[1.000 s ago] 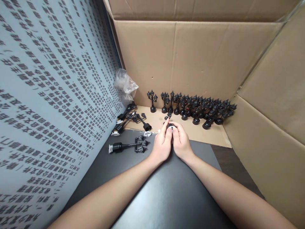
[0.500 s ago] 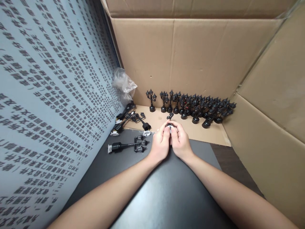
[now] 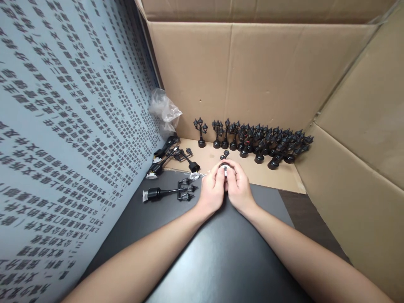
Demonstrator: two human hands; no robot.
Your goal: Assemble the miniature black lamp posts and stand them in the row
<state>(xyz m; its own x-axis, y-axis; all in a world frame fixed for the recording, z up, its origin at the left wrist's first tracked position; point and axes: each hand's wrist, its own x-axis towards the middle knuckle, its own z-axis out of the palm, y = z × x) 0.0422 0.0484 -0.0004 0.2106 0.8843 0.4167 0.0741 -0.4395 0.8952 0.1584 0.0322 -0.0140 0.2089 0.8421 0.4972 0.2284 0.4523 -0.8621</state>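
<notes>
Rows of dark characters are printed on the blue-grey panel (image 3: 63, 126) at left (too skewed to be read). A small black lamp-post model (image 3: 224, 162) is pinched at its base between the left hand (image 3: 212, 190) and right hand (image 3: 239, 188), pressed together over the black surface (image 3: 221, 261). Loose lamp posts (image 3: 170, 192) are laid just left; a finished row (image 3: 261, 143) is stood against the cardboard wall (image 3: 268, 71).

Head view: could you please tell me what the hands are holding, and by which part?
Both hands, left and right, grip a small black lamp-post model by its round base.
</notes>
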